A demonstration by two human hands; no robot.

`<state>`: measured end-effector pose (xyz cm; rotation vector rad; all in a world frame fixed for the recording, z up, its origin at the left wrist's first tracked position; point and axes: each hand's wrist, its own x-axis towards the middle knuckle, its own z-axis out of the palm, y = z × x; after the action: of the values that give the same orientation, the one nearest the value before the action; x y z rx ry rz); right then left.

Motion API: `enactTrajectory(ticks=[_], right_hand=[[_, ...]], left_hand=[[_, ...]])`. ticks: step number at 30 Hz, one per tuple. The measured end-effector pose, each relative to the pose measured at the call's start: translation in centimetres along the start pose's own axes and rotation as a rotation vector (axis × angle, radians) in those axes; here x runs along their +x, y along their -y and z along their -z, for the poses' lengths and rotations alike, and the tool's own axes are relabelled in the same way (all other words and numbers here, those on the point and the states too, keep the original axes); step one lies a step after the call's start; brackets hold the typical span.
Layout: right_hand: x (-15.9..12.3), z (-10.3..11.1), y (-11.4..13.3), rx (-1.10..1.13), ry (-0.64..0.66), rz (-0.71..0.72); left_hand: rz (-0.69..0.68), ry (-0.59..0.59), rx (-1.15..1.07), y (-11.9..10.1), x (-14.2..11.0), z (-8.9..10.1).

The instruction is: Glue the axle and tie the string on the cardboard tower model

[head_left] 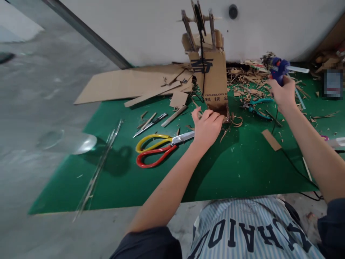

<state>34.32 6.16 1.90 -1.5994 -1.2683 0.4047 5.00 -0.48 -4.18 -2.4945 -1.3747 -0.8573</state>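
My right hand [284,91] is closed around the handle of a blue glue gun [279,68], lifted over the right part of the table. A white glue stick pokes out of its back end, and debris clings near its nozzle. My left hand [207,126] rests at the foot of an upright cardboard structure [212,79], its fingers curled over the lower edge. Wooden strips, a thin cross rod and a dark wheel-like piece stand at the structure's top, with a black cord hanging down its front. Scissors [161,147] with yellow and red handles lie beside my left wrist.
Cardboard sheets [115,84] lie at the back left. A utility knife [151,124], teal-handled pliers [258,108] and a small cardboard piece [271,140] are on the green table [215,172]. Cardboard scraps [250,77] pile up behind. A transparent cup [67,141] and thin clear rods [101,165] are left.
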Motion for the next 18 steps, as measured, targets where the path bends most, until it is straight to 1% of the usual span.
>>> enactTrajectory(ticks=[1, 2, 5, 6, 8, 10, 13, 15, 18], right_hand=[[-1.1, 0.0, 0.2, 0.076, 0.042, -0.017], [-2.3, 0.1, 0.4, 0.119, 0.112, -0.024], [-5.4, 1.0, 0.7, 0.186, 0.385, -0.079], [-6.3, 1.3, 0.6, 0.208, 0.469, -0.094], [-7.8, 1.8, 0.0, 0.268, 0.573, -0.090], [-8.9, 2.0, -1.0, 0.310, 0.624, -0.100], [-9.9, 1.9, -2.6, 0.338, 0.664, -0.146], [-10.1, 1.7, -3.4, 0.355, 0.670, -0.146], [-10.1, 1.5, -3.8, 0.368, 0.661, -0.131]], left_hand=[[-0.012, -0.008, 0.012, 0.1, 0.0, -0.1], [-0.022, -0.014, 0.021, 0.1, 0.0, -0.3], [-0.035, -0.027, 0.027, 0.3, 0.1, -0.5], [-0.038, -0.029, 0.026, 0.4, 0.1, -0.5], [-0.044, -0.030, 0.021, 0.6, 0.2, -0.6], [-0.047, -0.030, 0.012, 0.9, 0.3, -0.8], [-0.057, -0.043, 0.001, 1.3, 0.3, -1.1], [-0.084, -0.067, 0.027, 1.5, 0.3, -1.3], [-0.147, -0.124, 0.122, 1.6, 0.1, -1.5]])
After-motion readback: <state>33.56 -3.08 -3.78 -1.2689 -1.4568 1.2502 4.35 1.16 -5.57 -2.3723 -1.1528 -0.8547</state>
